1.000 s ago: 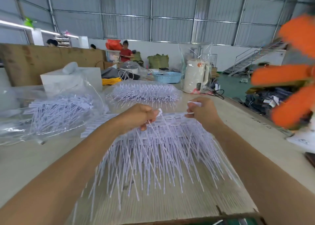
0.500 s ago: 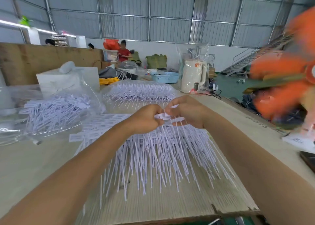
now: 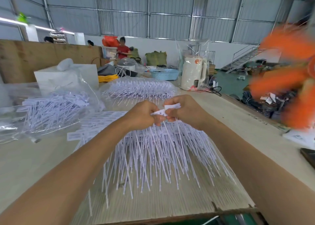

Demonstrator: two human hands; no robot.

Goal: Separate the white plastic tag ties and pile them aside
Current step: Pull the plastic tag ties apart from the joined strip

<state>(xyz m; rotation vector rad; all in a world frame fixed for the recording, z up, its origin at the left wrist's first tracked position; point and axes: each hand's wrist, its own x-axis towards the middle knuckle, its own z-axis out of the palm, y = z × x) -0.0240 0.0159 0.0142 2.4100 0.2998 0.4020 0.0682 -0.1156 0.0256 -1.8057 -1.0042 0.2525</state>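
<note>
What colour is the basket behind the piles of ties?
Light blue basket, clearest in the head view.

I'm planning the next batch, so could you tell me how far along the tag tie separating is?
Done: a loose pile of separated ties lies on plastic to the left. In hand: the left hand and right hand pinch white tag heads between them, pulling them apart. Left: the large joined bunch under the hands, plus a bagged bundle behind it, so much remains.

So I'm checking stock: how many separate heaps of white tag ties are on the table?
3: one under the hands, one in the plastic bag at left, one in the wrapped bundle farther back. More may sit out of view.
</note>
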